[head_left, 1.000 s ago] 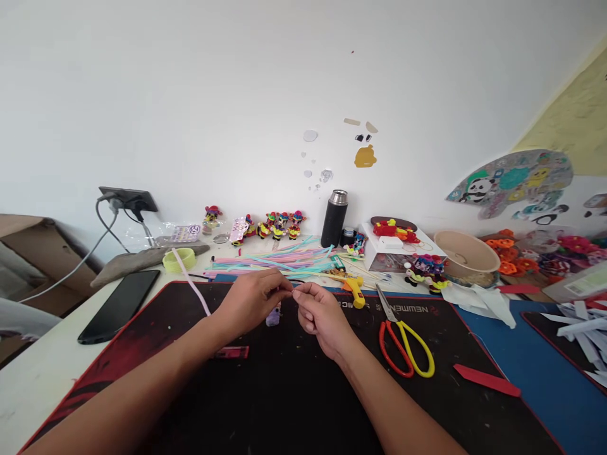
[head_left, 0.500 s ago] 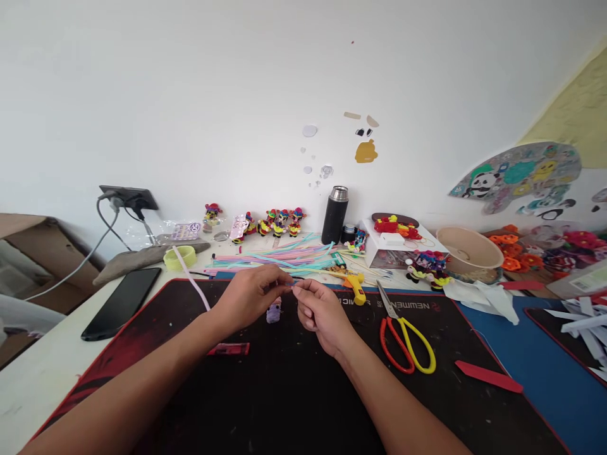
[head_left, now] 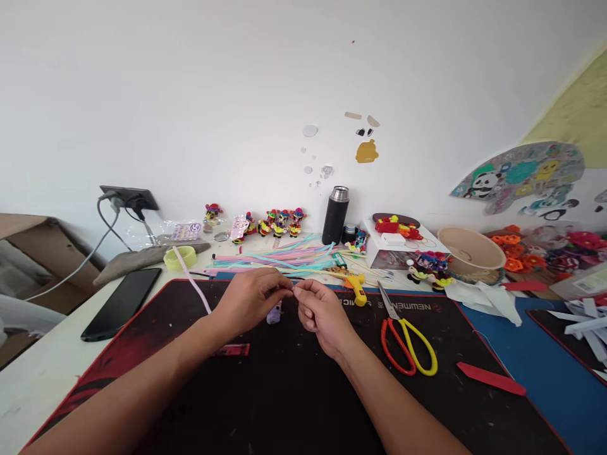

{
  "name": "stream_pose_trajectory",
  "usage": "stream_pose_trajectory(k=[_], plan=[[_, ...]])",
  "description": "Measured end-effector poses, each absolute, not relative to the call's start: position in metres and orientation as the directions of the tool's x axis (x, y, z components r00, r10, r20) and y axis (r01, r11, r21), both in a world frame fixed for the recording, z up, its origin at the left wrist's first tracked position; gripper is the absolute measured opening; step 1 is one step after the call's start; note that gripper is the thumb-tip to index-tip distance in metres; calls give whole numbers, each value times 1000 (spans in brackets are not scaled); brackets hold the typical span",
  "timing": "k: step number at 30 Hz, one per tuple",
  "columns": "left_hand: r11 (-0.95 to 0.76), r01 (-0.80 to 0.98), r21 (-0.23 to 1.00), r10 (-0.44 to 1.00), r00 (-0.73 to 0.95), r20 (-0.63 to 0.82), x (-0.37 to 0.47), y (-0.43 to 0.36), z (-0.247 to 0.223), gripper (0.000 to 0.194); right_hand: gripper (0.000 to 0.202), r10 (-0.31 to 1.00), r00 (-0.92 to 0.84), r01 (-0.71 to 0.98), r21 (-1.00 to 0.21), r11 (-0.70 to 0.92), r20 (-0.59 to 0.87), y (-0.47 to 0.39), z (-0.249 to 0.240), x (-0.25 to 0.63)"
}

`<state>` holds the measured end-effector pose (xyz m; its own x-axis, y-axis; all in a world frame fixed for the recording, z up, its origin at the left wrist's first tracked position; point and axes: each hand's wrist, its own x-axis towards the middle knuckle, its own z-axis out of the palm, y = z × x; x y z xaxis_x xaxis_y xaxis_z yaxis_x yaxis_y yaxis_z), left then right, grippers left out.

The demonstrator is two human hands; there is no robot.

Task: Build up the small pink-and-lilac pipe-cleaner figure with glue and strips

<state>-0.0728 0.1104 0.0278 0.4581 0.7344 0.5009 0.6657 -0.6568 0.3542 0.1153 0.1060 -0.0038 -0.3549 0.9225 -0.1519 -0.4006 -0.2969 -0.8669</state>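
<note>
My left hand and my right hand meet fingertip to fingertip above the black desk mat. Both are closed in a pinch; whatever lies between the fingertips is too small to make out. Just beneath them shows a small fuzzy purple piece, partly covered by my left fingers. A pale lilac pipe cleaner slants down behind my left wrist, where its lower end is hidden. By my left forearm lies a flat red item.
Scissors with red and yellow handles lie right of my hands, near a yellow glue gun. Loose pastel pipe cleaners, a black flask and small figurines line the back. A phone rests at left.
My left hand has shifted very slightly, its fingers now covering more of the purple piece. Both hands stay pinched together at about the same spot.
</note>
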Motion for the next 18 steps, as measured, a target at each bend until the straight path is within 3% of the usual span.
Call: stream_pose_trajectory(k=[5,18], plan=[[-686,679,262,682,474,557,-73,112,25,10,40,921,-357,-403,-864,-301,-154,105,-3,115],[-702,656,277,677,493,547,-75,112,26,15,39,920,-359,-405,-862,-306,-158,105,-3,114]])
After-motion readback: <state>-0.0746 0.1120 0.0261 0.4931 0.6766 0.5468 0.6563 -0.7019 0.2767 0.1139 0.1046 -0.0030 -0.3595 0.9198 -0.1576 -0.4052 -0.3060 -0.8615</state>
